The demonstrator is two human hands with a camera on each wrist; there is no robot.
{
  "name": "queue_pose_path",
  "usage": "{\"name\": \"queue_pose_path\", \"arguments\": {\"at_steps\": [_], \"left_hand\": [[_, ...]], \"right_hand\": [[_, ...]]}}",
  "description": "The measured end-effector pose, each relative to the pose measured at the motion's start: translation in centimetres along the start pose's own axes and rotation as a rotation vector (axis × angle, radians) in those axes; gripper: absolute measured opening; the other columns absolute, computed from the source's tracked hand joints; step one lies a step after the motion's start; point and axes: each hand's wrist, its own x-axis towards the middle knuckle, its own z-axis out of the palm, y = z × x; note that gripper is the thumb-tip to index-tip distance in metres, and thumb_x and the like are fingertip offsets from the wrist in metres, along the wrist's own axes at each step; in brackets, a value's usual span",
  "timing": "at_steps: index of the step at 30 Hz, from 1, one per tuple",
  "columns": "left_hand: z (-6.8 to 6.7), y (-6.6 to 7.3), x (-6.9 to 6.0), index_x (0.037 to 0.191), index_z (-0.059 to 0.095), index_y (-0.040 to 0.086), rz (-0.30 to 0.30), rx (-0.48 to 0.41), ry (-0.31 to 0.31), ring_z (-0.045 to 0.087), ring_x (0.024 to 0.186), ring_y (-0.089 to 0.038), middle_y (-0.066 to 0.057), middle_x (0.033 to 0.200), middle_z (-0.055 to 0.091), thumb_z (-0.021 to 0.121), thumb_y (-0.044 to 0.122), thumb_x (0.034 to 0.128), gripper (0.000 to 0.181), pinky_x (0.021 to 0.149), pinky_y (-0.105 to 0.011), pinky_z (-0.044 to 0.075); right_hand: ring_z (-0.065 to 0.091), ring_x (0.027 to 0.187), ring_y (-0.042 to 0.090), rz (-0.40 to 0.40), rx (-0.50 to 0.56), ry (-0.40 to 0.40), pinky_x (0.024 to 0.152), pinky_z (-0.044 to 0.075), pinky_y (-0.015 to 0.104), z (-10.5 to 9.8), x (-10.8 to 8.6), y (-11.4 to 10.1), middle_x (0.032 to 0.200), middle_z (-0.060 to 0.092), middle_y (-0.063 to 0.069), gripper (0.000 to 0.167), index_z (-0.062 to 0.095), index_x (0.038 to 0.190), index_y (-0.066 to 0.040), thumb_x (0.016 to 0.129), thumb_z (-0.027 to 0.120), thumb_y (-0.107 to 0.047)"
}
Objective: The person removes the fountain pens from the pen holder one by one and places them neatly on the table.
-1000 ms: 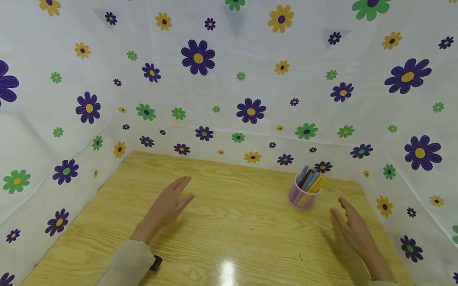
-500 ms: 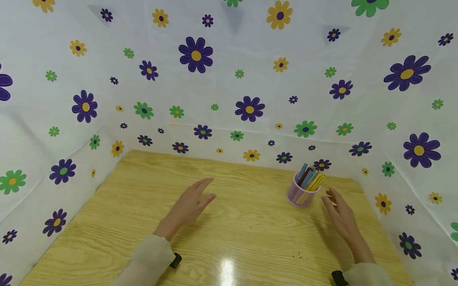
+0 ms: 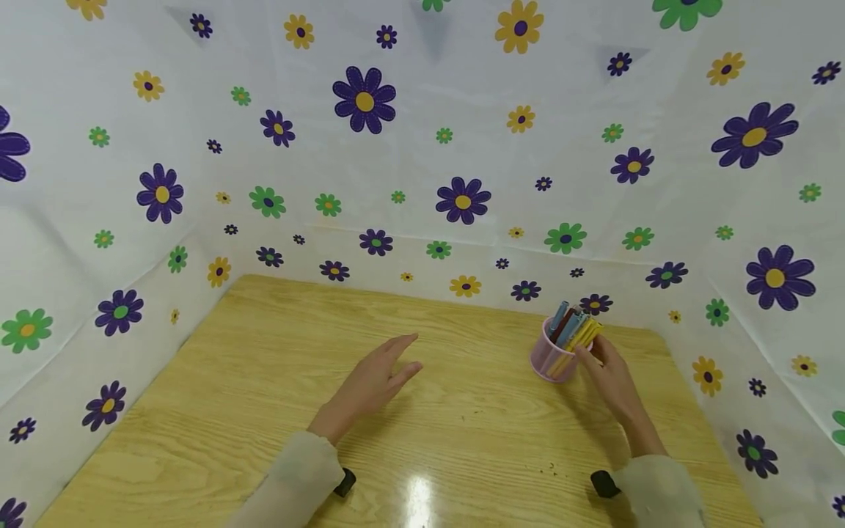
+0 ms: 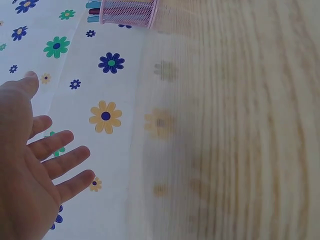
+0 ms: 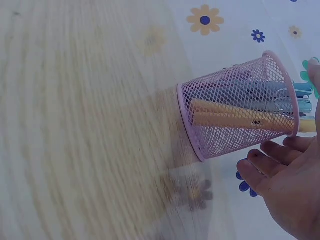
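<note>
A pink mesh pen cup (image 3: 549, 359) stands upright at the back right of the table. Blue, dark red and yellow pens (image 3: 585, 335) stick out of its top. My right hand (image 3: 614, 378) is at the cup's right side, thumb in front and fingers behind near the rim. In the right wrist view the fingers (image 5: 270, 167) spread loosely beside the mesh; whether they touch it is unclear. My left hand (image 3: 370, 381) hovers over the middle of the table, holding nothing. Its fingers (image 4: 62, 160) are apart and extended in the left wrist view.
The wood-grain table (image 3: 218, 411) is walled at the back and both sides by a white flower-print sheet (image 3: 409, 161). The back wall stands close behind the pen cup. Small dark specks (image 3: 548, 469) mark the tabletop at the front right.
My right hand has moved left and up to the pen cup's side. My left hand has shifted right toward the table's middle. The cup stays in place.
</note>
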Motion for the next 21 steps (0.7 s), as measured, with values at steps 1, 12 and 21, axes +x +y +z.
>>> {"name": "queue_pose_path", "arguments": {"at_steps": [1,12,21], "left_hand": [[0.1,0.1,0.0,0.160,0.039,0.014,0.001,0.001,-0.001,0.044,0.145,-0.031,-0.007,0.161,0.043,0.047,0.052,0.1084,0.065,0.118,-0.054,0.039],[0.5,0.7,-0.3,0.161,0.039,0.015,-0.002,-0.016,0.000,0.047,0.141,-0.035,-0.009,0.160,0.043,0.046,0.054,0.1078,0.066,0.114,-0.058,0.042],[0.6,0.4,-0.3,0.161,0.037,0.018,-0.008,-0.018,-0.006,0.045,0.144,-0.031,-0.007,0.161,0.041,0.046,0.055,0.1073,0.067,0.116,-0.055,0.041]], "right_hand": [[0.033,0.145,0.051,0.008,0.011,0.001,0.116,0.030,0.071,0.1,0.1,0.0,0.161,0.031,0.030,0.074,0.021,0.163,0.002,0.110,0.049,-0.041],[0.025,0.151,0.046,0.112,0.128,-0.013,0.121,0.024,0.064,1.1,1.3,0.3,0.165,0.026,0.026,0.087,0.012,0.164,-0.003,0.105,0.060,-0.044],[0.024,0.151,0.048,0.097,0.125,-0.036,0.122,0.024,0.063,1.5,1.2,0.3,0.165,0.025,0.027,0.085,0.010,0.165,-0.004,0.106,0.060,-0.040]]}}
